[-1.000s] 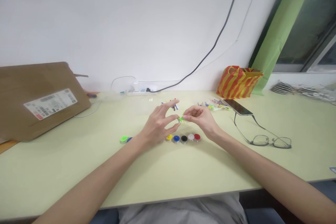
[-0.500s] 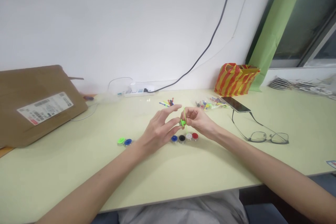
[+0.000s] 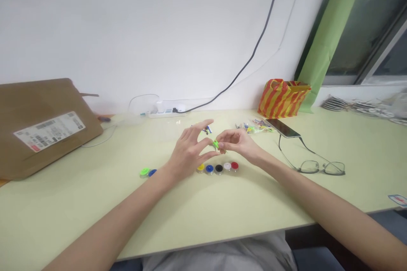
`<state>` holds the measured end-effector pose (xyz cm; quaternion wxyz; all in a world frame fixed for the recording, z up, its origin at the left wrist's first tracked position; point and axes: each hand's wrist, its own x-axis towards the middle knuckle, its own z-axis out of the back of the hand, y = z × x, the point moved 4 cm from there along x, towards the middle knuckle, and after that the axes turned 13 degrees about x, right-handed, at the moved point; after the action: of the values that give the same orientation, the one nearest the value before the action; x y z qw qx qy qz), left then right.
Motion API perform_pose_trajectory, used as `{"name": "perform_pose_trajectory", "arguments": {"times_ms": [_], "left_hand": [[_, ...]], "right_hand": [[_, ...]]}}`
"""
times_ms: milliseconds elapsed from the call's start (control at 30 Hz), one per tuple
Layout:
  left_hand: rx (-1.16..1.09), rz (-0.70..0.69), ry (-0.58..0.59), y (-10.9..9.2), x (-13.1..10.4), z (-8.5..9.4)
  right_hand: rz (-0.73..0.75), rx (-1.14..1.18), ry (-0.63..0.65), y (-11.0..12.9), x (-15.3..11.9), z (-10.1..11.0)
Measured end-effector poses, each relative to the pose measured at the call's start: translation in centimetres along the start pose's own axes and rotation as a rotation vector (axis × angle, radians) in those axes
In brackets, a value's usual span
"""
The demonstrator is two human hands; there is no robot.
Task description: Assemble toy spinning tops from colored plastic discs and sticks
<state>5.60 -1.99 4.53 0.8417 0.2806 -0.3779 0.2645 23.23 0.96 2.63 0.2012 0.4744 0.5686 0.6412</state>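
My right hand (image 3: 237, 145) pinches a small bright green piece (image 3: 216, 144) above the table. My left hand (image 3: 192, 149) is beside it, thumb and index fingertips apart near the green piece, its other fingers spread. Below the hands runs a row of small round pieces: yellow (image 3: 200, 168), blue (image 3: 209, 169), black (image 3: 219, 169), white (image 3: 227, 166) and red (image 3: 234, 166). Left of my left wrist lie a green round piece (image 3: 144, 172) and another blue one (image 3: 152, 172), partly hidden. Small coloured sticks (image 3: 207, 129) lie behind my left hand.
A cardboard box (image 3: 41, 123) stands at the left, a power strip (image 3: 163, 113) by the wall. Toward the right are a bag of small parts (image 3: 256, 127), a striped bag (image 3: 281, 99), a phone (image 3: 282, 128) and glasses (image 3: 321, 167) on the pale table (image 3: 254, 203).
The green piece has been turned and moved slightly left, and its thin green strand no longer stands up. My left hand has opened away from it, uncovering the yellow round piece.
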Motion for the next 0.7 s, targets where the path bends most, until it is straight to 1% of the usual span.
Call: {"name": "perform_pose_trajectory", "arguments": {"times_ms": [100,167,233,267,333,400,467,533,600,700], "left_hand": [[0.033,0.021,-0.003,0.7,-0.1,-0.2],[0.044,0.08,-0.015,1.5,-0.3,-0.3],[0.021,0.163,0.0,2.5,-0.8,-0.4],[0.006,0.206,0.026,3.0,-1.1,-0.5],[-0.001,0.282,0.084,4.2,-1.8,-0.7],[0.014,0.325,0.134,5.1,-2.3,-0.8],[0.029,0.312,0.174,5.5,-2.5,-1.0],[0.058,0.256,0.194,5.4,-2.5,-1.3],[0.104,0.196,0.192,5.0,-2.3,-1.5],[0.132,0.172,0.18,4.4,-2.1,-1.6]], "right_hand": [[0.052,-0.151,-0.076,0.9,0.3,1.1],[0.111,-0.328,-0.146,1.5,0.3,2.3],[0.142,-0.522,-0.156,1.8,0.3,3.3],[0.132,-0.606,-0.125,1.6,0.2,3.7],[0.076,-0.735,-0.016,0.9,0.1,4.0],[0.022,-0.82,0.091,0.0,0.0,4.1],[0.012,-0.879,0.162,-0.7,-0.1,3.8],[0.017,-0.917,0.204,-1.1,-0.1,3.5],[0.025,-0.94,0.212,-1.2,-0.1,3.4],[0.047,-0.98,0.199,-1.3,-0.1,3.4]]}}
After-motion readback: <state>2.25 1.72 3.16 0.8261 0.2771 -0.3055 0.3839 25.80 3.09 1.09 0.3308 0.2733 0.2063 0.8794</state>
